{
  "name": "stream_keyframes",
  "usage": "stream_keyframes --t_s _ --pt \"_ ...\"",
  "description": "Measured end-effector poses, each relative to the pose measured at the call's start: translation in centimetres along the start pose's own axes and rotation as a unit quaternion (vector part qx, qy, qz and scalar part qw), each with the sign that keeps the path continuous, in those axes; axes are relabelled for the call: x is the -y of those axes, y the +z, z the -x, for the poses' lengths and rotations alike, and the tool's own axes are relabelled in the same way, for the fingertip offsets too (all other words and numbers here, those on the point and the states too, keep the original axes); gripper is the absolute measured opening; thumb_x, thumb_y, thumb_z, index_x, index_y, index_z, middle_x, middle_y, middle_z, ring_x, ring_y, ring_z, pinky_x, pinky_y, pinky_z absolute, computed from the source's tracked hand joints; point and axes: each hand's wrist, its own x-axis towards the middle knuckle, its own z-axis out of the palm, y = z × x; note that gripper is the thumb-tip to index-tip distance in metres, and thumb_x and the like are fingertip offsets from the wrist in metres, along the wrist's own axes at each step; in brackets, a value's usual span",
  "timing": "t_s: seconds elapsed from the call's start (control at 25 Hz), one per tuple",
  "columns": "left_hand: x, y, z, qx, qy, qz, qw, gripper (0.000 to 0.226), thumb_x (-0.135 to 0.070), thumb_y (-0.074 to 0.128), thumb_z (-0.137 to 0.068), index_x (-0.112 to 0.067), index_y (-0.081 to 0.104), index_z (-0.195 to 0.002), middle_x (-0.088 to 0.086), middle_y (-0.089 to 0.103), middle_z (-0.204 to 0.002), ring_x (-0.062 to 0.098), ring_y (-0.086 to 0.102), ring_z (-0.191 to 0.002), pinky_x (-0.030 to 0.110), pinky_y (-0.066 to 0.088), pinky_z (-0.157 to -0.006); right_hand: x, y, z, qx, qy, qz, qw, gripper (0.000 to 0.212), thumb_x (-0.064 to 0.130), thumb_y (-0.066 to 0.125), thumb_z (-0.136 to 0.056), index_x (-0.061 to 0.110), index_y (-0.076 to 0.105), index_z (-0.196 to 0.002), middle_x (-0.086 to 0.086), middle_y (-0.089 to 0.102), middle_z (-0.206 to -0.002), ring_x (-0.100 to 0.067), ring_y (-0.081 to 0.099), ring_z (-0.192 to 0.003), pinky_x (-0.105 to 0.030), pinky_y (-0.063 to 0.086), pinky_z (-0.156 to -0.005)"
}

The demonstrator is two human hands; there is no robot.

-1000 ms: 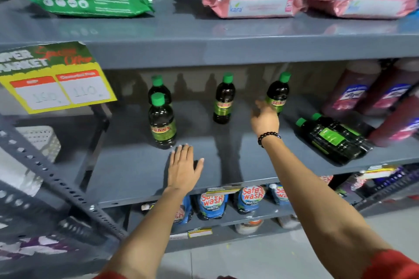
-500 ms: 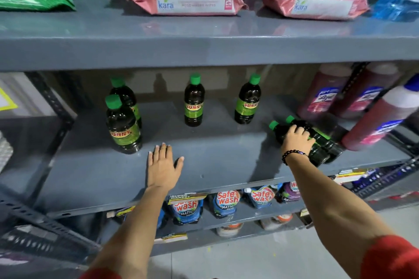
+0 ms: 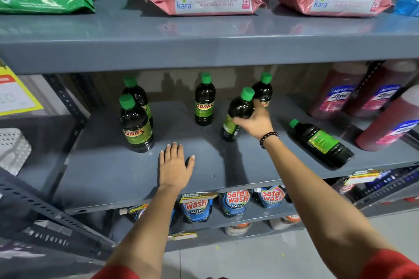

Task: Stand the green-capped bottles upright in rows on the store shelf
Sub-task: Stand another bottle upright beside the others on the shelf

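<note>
Green-capped bottle [image 3: 238,115] in right grip [image 3: 255,123]

We are wearing red sleeves [image 3: 390,265] and a dark beaded bracelet [image 3: 268,137], circling the wrist below our right hand [image 3: 256,123].

Right hand [image 3: 255,123] gripping tilted bottle [image 3: 238,115], left hand [image 3: 174,164] flat on shelf [image 3: 108,172]

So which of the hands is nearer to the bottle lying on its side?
Right. The right hand, gripping a tilted bottle, is just left of the lying bottle. The left hand rests flat on the shelf, farther left.
</note>
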Motion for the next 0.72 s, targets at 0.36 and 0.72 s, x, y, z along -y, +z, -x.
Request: stream_keyframes --t_s 0.36,0.72 --pt "0.1 -0.2 0.0 0.013 0.005 -0.001 1.000 0.058 -0.044 0.033 -0.094 -0.007 0.027 -0.139 0.014 0.030 -0.150 0.029 0.019 -0.140 0.045 0.012 -0.116 4.8 6.3 -0.2 0.145 0.003 0.037 0.989 0.059 0.008 0.077 -0.068 0.009 0.050 -0.120 -0.005 0.061 -0.114 -0.020 0.057 -0.105 -0.028 0.045 -0.089" --pt "0.2 -0.2 0.0 0.005 0.009 -0.010 1.000 0.060 -0.047 0.030 -0.093 -0.008 0.027 -0.138 0.014 0.030 -0.150 0.030 0.020 -0.139 0.045 0.013 -0.115 10.3 5.0 -0.9 0.057 -0.133 0.285 0.947 0.035 0.028 0.065 -0.083 0.007 0.063 -0.111 -0.017 0.065 -0.118 -0.034 0.060 -0.108 -0.033 0.049 -0.084"
